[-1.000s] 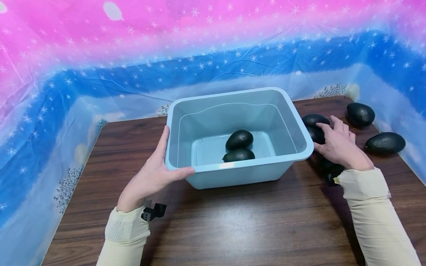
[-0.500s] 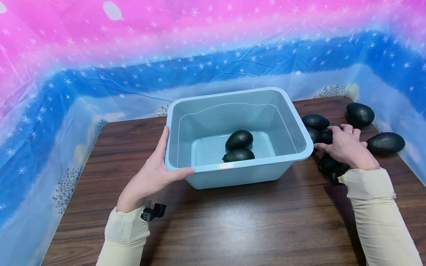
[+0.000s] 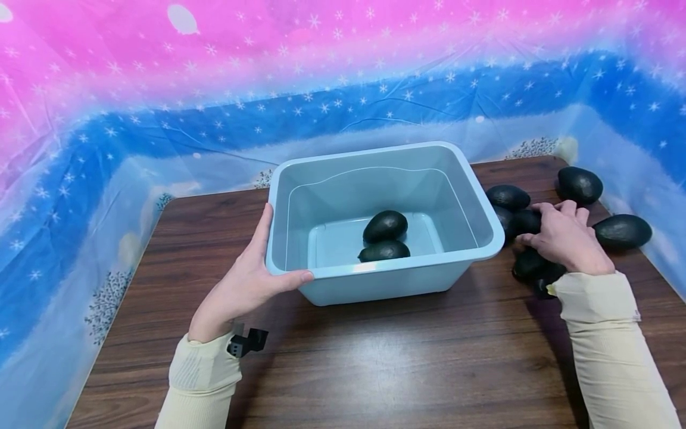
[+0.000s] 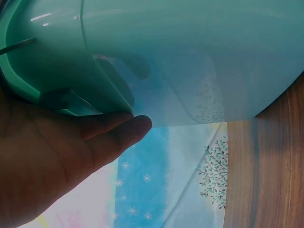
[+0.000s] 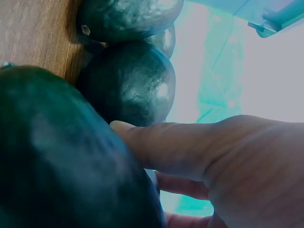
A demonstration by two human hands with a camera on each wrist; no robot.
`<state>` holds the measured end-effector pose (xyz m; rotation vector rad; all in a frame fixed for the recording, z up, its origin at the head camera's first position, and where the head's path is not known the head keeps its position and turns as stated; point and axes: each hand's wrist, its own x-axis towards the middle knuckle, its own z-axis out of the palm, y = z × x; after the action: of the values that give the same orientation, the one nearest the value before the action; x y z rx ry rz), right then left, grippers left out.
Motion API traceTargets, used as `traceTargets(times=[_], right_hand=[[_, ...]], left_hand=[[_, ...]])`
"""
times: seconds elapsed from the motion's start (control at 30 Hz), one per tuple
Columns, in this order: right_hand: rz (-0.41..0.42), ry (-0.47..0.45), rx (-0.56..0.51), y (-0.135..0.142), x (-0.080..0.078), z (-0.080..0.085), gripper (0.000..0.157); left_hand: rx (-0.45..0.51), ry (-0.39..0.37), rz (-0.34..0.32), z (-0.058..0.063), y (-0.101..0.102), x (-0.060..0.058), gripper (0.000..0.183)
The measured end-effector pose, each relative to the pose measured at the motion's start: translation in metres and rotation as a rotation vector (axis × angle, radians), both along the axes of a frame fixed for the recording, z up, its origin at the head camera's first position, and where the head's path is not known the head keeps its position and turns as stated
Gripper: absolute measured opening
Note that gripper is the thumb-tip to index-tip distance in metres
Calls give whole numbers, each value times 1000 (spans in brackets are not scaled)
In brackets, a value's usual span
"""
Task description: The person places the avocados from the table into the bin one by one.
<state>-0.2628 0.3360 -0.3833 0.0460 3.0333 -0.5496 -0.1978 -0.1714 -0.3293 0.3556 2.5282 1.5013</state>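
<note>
My left hand [image 3: 241,280] rests spread against the near left corner of a light blue-grey plastic bin [image 3: 375,286]. Its thumb lies along the front rim, and its straight fingers touch the left wall. Inside the bin two dark avocados lie side by side; one is the rear avocado [image 3: 386,226]. Right of the bin, my right hand [image 3: 568,238] reaches down among more avocados. In the right wrist view its thumb touches the side of a near avocado [image 5: 61,156], with fingers partly hidden behind it. Another avocado [image 5: 133,85] sits just beyond the thumb.
Loose avocados lie at the table's right, including a far avocado [image 3: 580,185] and a right-hand avocado [image 3: 623,231]. A brown wood-grain table [image 3: 364,369] carries everything. A pink and blue snowflake cloth [image 3: 321,89] hangs around its back and sides.
My right hand has shifted right and slightly toward me, away from the avocados beside the bin, then nearly stopped. The left hand, the bin and the two avocados inside have stayed put.
</note>
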Motion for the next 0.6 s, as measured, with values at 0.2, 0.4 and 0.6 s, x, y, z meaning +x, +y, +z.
traceTargets(times=[0.2,0.4,0.6], right_hand=[[-35,-19,-43,1,-1,0,65],[-45,-31,-48,0,-1,0,66],[-37,-20,-44,-1,-1,0,63]], left_hand=[[-3,-3,2,0,0,0,119],[-22,0,2,0,0,0,119],[-14,-1,2,1,0,0,118]])
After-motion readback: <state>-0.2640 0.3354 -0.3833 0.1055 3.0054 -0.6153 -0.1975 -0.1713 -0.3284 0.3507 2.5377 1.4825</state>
